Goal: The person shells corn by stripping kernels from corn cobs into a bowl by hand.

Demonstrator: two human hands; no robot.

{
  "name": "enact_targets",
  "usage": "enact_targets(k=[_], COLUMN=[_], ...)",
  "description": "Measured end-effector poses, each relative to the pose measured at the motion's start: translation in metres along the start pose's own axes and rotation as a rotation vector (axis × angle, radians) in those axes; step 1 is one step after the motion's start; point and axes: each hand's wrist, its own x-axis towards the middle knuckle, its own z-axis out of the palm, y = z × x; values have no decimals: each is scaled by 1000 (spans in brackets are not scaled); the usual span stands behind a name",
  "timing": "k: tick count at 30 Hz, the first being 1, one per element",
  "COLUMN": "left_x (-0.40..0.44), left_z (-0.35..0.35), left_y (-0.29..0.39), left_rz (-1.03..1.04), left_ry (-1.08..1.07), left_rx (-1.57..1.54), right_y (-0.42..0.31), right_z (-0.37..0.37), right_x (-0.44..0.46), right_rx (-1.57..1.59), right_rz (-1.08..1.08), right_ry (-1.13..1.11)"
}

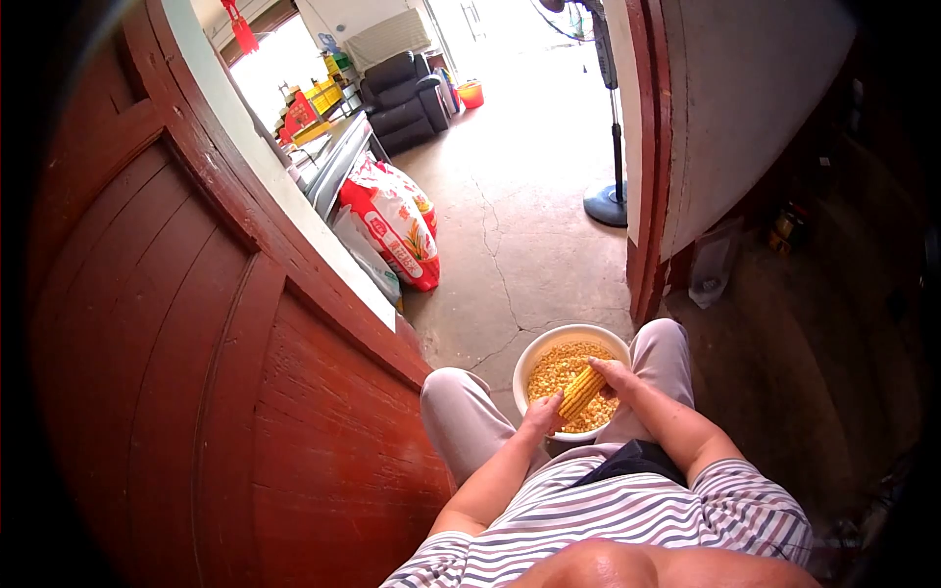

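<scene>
An ear of corn (pixel 582 394) is held at a slant between my two hands, its rows of yellow kernels facing up. My left hand (pixel 545 414) grips the lower left end, and my right hand (pixel 612 376) has its fingers round the upper right end. Directly below is a white basin (pixel 522 374) between my knees, with many loose corn kernels (pixel 561 365) in it. My hands and the ear cover part of the kernels.
A red wooden door (pixel 323 421) stands close on my left, and a door frame (pixel 647 196) rises on the right. Beyond are red and white sacks (pixel 397 230), a black armchair (pixel 400 103), a pedestal fan (pixel 608 204) and an orange bucket (pixel 471 95). The concrete floor (pixel 490 245) is cracked.
</scene>
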Motion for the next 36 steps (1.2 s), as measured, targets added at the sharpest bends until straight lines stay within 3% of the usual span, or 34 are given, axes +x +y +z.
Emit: enact_targets(k=[31, 33, 34, 36], left_x=[0, 3, -6, -21], left_z=[-5, -6, -3, 2], left_y=[4, 5, 19, 52], left_rz=[-73, 226, 227, 890], left_ry=[29, 245, 256, 552], left_rx=[119, 540, 533, 876], right_y=[2, 5, 2, 0], right_z=[-3, -7, -8, -2], right_x=[2, 6, 6, 7], right_rx=[-62, -51, -61, 20], right_rz=[14, -6, -7, 28], right_ry=[53, 34, 25, 166])
